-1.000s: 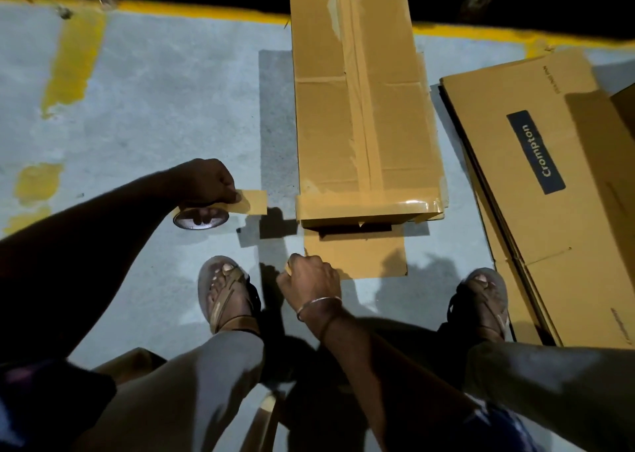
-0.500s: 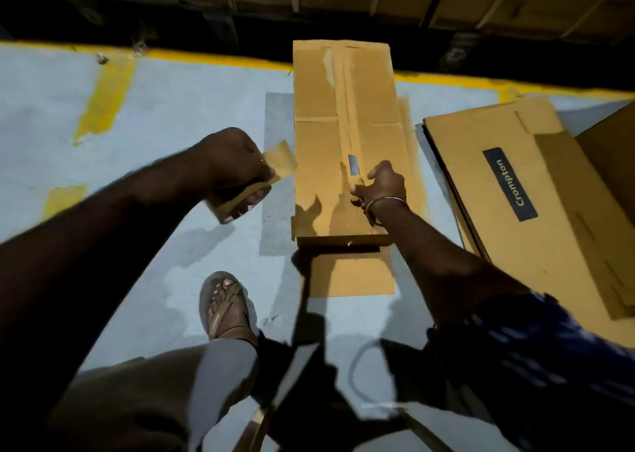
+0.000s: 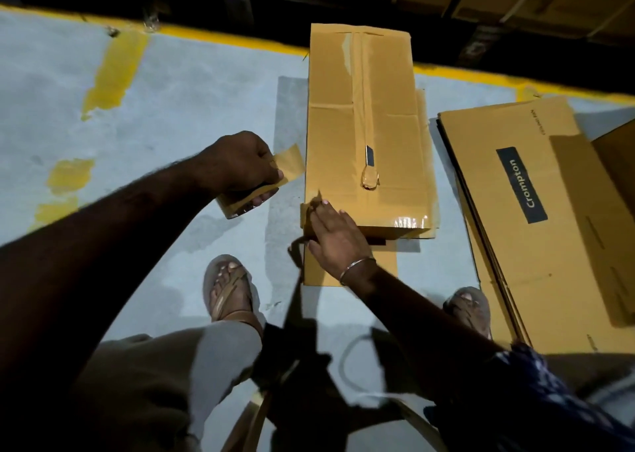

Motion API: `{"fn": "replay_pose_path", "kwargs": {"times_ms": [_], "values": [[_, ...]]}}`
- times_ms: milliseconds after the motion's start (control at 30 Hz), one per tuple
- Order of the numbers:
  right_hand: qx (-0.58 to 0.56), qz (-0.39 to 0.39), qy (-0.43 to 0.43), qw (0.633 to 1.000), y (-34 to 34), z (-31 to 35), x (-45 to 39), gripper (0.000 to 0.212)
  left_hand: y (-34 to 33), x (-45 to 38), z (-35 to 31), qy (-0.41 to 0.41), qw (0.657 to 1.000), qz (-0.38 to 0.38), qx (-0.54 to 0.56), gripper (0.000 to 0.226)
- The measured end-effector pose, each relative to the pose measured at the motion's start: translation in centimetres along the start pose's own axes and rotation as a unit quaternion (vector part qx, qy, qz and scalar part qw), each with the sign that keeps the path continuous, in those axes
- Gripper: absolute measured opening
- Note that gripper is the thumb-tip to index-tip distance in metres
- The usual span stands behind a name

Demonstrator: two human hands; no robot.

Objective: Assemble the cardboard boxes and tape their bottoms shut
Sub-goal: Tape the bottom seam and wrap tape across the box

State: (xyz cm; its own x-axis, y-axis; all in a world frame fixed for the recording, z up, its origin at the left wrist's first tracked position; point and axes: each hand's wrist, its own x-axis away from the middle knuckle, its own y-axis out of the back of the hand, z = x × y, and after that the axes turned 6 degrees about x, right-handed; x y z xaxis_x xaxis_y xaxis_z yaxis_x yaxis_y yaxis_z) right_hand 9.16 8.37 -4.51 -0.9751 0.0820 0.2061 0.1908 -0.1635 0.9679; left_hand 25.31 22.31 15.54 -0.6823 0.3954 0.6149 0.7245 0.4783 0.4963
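At floor level, left hand (image 3: 240, 163) has its grip closed round a roll of brown tape (image 3: 240, 202); fingers curl under the roll, which is mostly hidden by the hand, only its lower edge and a glossy patch showing. A loose tail of tape (image 3: 290, 161) sticks out from the fist toward the box, just beside its left wall; cannot tell whether it touches.

Right hand (image 3: 335, 235) lies flat, fingers straight and slightly spread, pressing on the near left corner of the cardboard box (image 3: 364, 125). Grip wide, holding nothing. A crumpled tape end (image 3: 311, 207) shows at its fingertips. The hand covers that corner, so the seam beneath is not visible. A metal bangle (image 3: 357, 269) sits at the wrist.

Box stands on the grey concrete floor (image 3: 171, 125), long axis running away from the person, flaps closed on top. A tape strip runs down the centre seam; a shiny band of tape crosses the near edge. One flap (image 3: 343, 269) lies flat on the floor at the near end, partly under the right forearm.

On the box top, a small dark cutter (image 3: 370, 156) and a crumpled wad of clear tape (image 3: 369, 180) just below it.

To the right, a stack of flattened boxes (image 3: 536, 211) with a dark "Crompton" label, cut off at the frame edge. Sandalled feet at bottom; far background too dark to read.
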Motion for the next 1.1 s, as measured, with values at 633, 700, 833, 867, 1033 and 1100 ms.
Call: {"fn": "replay_pose_path", "kwargs": {"times_ms": [633, 700, 833, 867, 1033, 1100], "values": [[0.142, 0.111, 0.023, 0.983, 0.9, 2.1, -1.8, 0.043, -0.7, -1.2, -0.2, -0.036, 0.996, 0.017, -0.079, 0.014], [0.122, 0.084, 0.049, 0.988, 1.6, 1.8, -2.1, 0.048, -0.8, -1.3, -0.3, -0.041, 0.995, 0.008, -0.091, 0.013], [0.09, 0.053, 0.066, 0.992, 3.5, 1.1, -3.9, 0.051, -1.2, -1.3, -0.4, -0.04, 0.995, 0.016, -0.088, 0.012], [0.096, 0.059, 0.07, 0.991, 3.7, 0.9, -4.3, 0.048, -1.3, -1.3, -0.5, -0.039, 0.996, 0.022, -0.081, 0.012], [0.149, 0.084, 0.101, 0.98, 3.0, 0.6, -4.6, 0.044, -1.5, -1.7, -0.7, -0.052, 0.993, 0.019, -0.102, 0.01], [0.153, 0.084, 0.109, 0.979, 2.5, 0.6, -4.6, 0.046, -1.6, -1.8, -0.6, -0.058, 0.991, 0.013, -0.118, 0.011]]}}
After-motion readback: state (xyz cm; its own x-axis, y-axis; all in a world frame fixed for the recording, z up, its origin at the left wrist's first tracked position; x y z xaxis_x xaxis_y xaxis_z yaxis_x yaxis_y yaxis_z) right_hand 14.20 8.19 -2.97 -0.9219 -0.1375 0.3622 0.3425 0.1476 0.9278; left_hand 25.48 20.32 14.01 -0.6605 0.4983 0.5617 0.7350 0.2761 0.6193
